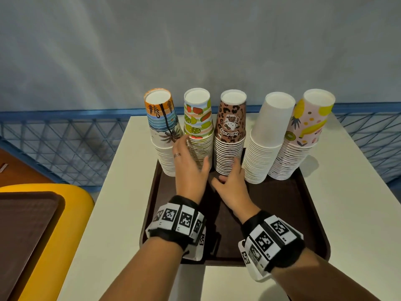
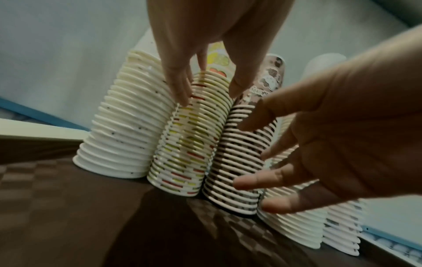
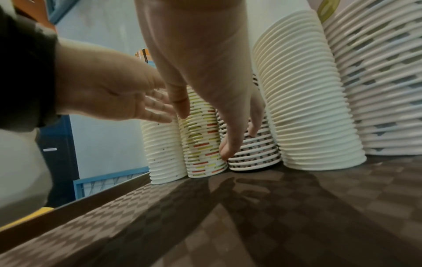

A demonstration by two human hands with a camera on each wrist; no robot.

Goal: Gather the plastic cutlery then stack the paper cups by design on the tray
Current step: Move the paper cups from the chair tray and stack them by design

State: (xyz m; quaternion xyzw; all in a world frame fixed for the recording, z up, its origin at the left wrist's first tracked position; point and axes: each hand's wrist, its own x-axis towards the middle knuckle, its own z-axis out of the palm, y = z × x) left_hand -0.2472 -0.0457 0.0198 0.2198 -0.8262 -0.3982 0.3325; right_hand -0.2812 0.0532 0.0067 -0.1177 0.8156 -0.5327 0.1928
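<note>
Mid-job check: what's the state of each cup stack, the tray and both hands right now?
Palm stack: upright, upside down.
Fruit stack: upright, left hand touching it.
Leopard stack: upright, right hand at its base.
White stack: leaning.
Banana stack: leaning.
Tray: holds all five.

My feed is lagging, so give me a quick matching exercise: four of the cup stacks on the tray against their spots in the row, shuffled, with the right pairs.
Things:
1. palm-tree stack
2. leopard-print stack
3. plain white stack
4. banana-print stack

Places, head view:
A. far right end
B. middle of the row
C. far left end
D. second from right

Pairs: 1-C, 2-B, 3-D, 4-A
</note>
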